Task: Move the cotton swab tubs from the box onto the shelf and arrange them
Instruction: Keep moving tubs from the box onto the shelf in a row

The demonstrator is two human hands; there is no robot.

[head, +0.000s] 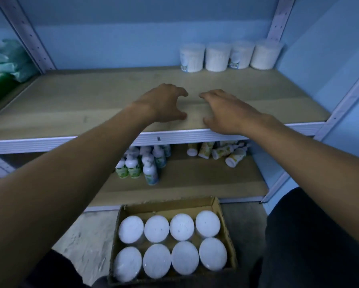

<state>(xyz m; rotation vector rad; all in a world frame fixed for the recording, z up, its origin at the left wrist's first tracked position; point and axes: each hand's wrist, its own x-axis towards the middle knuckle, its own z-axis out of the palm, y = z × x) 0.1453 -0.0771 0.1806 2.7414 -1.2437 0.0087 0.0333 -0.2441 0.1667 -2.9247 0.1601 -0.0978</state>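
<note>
Head view. Your left hand (165, 102) and right hand (226, 110) hover side by side over the front part of the upper shelf board (91, 104), palms down. On each hand the fingers are spread apart and loosely arched, the thumbs pointing toward one another across a small gap; neither hand holds anything.

Four cotton swab tubs (230, 56) stand in a row at the back right of that board, against the blue wall (122, 28). Each stands upright, long axis vertical, lid up; neighbours touch or nearly touch. Two of them show a printed label.

The cardboard box (218, 206) sits on the floor below your arms, open at the top. It holds eight more tubs (170, 244) in two rows of four, packed tightly, all upright so that only the round white lids face you.

On the lower shelf (195, 177), small white-capped bottles (141, 163) stand in a cluster at the left, and several tubes (220, 152) lie tipped over at the right. Green plastic packages (6, 61) lie at the far left, beyond the perforated upright (26, 32).
</note>
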